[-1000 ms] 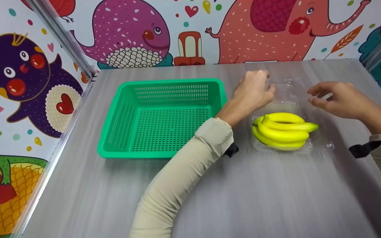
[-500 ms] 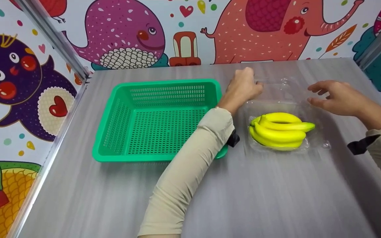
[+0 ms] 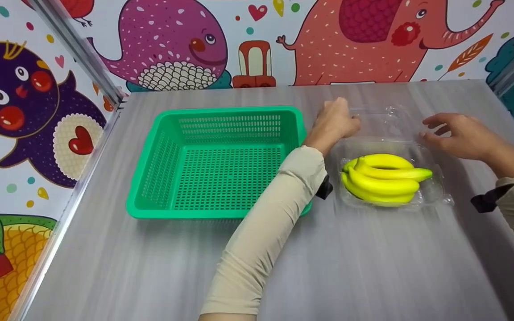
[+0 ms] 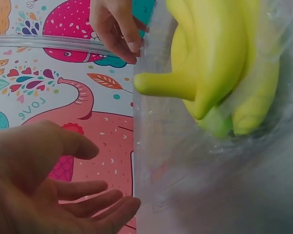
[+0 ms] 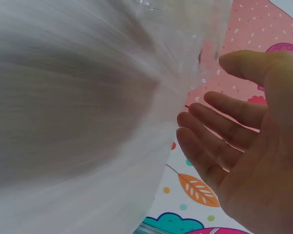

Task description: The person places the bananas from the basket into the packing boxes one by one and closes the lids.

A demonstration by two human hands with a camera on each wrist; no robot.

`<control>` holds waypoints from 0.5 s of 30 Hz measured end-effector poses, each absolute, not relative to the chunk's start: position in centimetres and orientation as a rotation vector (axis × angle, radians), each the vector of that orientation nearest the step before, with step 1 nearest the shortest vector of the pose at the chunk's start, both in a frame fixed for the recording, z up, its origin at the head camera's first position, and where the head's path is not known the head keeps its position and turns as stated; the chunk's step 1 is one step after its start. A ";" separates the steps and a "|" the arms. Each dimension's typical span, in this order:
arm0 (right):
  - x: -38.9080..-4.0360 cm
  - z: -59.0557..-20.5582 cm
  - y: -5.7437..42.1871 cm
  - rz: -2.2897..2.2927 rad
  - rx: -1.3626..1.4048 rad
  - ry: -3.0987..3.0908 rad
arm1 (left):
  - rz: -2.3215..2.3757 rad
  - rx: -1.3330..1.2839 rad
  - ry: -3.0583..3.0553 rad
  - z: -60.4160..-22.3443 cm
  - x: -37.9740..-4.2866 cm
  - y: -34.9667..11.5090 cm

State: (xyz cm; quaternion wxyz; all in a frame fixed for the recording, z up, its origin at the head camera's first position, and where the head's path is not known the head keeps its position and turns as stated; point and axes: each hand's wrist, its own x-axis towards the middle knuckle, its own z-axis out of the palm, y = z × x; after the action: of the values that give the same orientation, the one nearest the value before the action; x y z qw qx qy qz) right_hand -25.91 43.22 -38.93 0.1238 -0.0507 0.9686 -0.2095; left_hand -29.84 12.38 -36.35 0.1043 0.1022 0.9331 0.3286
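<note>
A bunch of yellow bananas (image 3: 384,180) with green tips lies in a clear plastic clamshell container (image 3: 435,189). Its transparent lid (image 3: 379,122) is folded back behind the fruit. My left hand (image 3: 335,120) is at the left side of that lid, just past the green basket. In the left wrist view the thumb and fingers are loosely bent and apart, with nothing between them. On the other side my right hand (image 3: 464,136) hovers to the right of the lid. The right wrist view shows its relaxed fingers (image 5: 224,129) holding nothing.
A green perforated plastic basket (image 3: 219,214) stands on the grey table (image 3: 350,263), left of the container. My left forearm (image 3: 268,236) crosses in front of its right corner. Printed cartoon walls (image 3: 310,44) border the back and left.
My left hand has drawn back a little to the left, away from the lid. The right hand stays nearly in place. Bananas and basket rest as before; the head view shifts slightly.
</note>
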 end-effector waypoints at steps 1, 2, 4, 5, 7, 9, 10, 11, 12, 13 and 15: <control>-25.9 -39.0 43.2 -0.620 -0.150 2.823 | 0.961 0.308 2.748 -36.5 -29.9 12.3; -25.9 -39.1 43.2 -0.627 -0.148 2.824 | 0.955 0.313 2.745 -36.7 -30.0 12.1; -26.0 -39.2 43.3 -0.651 -0.144 2.822 | 0.938 0.308 2.744 -36.9 -30.2 11.9; -26.0 -39.3 43.3 -0.662 -0.141 2.821 | 0.929 0.299 2.745 -37.0 -30.3 11.8; -26.0 -39.4 43.3 -0.673 -0.127 2.821 | 0.909 0.282 2.749 -37.2 -30.4 11.6; -25.9 -39.5 43.3 -0.682 -0.113 2.813 | 0.876 0.268 2.751 -37.3 -30.5 11.6; -25.9 -39.6 43.3 -0.688 -0.104 2.807 | 0.860 0.258 2.750 -37.4 -30.4 11.7; -25.9 -39.6 43.2 -0.691 -0.095 2.803 | 0.844 0.249 2.747 -37.4 -30.4 11.7; -25.8 -39.6 43.2 -0.692 -0.087 2.801 | 0.834 0.236 2.741 -37.4 -30.4 11.8; -25.8 -39.7 43.1 -0.698 -0.083 2.796 | 0.821 0.225 2.739 -37.4 -30.3 11.9; -25.8 -39.8 43.1 -0.712 -0.081 2.793 | 0.787 0.208 2.739 -37.4 -30.2 12.0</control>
State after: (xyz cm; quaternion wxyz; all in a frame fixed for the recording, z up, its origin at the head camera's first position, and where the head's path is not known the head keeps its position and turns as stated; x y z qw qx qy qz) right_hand -25.76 43.10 -39.77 0.1288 -0.0279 0.9605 -0.2450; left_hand -30.24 12.03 -37.37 0.1419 0.0722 0.9489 0.2726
